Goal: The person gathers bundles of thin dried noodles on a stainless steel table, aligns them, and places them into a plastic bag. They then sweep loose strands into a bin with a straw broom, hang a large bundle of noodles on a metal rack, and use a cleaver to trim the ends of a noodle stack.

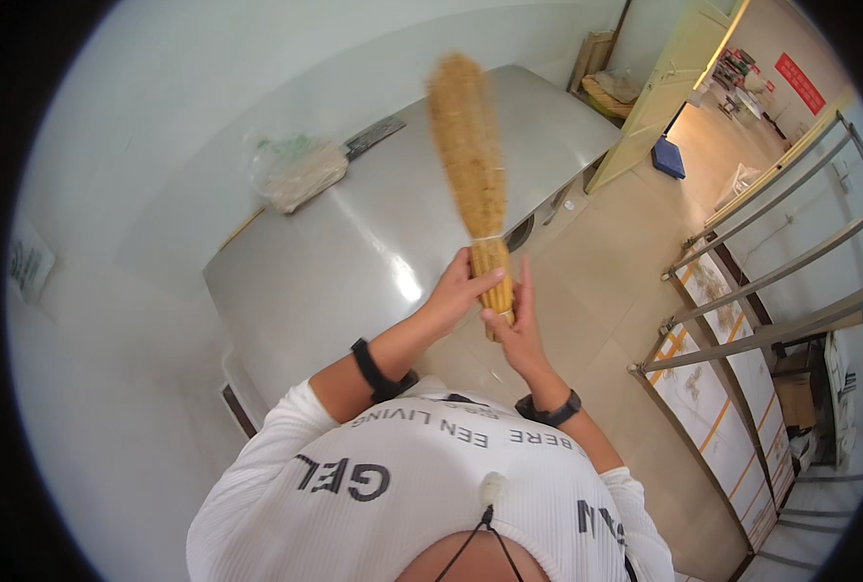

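A straw hand broom (468,145) points away from me, its wide bristle end blurred over a steel-topped table (315,254). White ties bind the bundled stalks of its handle. My left hand (457,287) wraps the handle just below the upper tie, thumb across the stalks. Lower down, my right hand (520,331) holds the butt end of the handle, with its index finger stretched out along the side. Both wrists wear black bands.
Against the wall, a clear plastic bag with pale contents (300,171) lies on the table beside a dark flat panel (375,137). A yellow door (653,102) stands ajar at the far right. Metal rack rails (759,291) rise on the right above white boards with orange stripes (700,407).
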Motion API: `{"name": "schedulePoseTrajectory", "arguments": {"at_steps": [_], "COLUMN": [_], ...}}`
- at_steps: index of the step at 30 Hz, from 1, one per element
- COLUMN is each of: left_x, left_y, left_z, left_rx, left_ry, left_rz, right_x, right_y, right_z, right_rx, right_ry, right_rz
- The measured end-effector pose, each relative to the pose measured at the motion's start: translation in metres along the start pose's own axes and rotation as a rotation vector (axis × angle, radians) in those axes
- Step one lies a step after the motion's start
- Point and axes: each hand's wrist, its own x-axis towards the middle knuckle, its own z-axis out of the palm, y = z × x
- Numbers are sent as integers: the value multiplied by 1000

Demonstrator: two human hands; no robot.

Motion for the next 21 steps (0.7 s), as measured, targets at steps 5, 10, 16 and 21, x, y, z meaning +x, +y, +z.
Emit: {"name": "schedulePoseTrajectory", "arguments": {"at_steps": [5,10,16,21], "left_x": [161,321,477,548], "left_y": [-3,3,-1,5], "left_z": [-11,-114,-220,-287], "left_rx": [296,1149,1408,1571], "left_ry": [-1,202,418,475], "left_rz": [-16,244,42,21], "right_x": [21,-2,-120,-249], "right_y": [19,78,162,251], "right_z": [-94,-226,-303,-300], "right_rx": [-65,-199,-194,-335], "right_ry": [269,606,1105,1187], "right_rz": [-39,224,575,571]}}
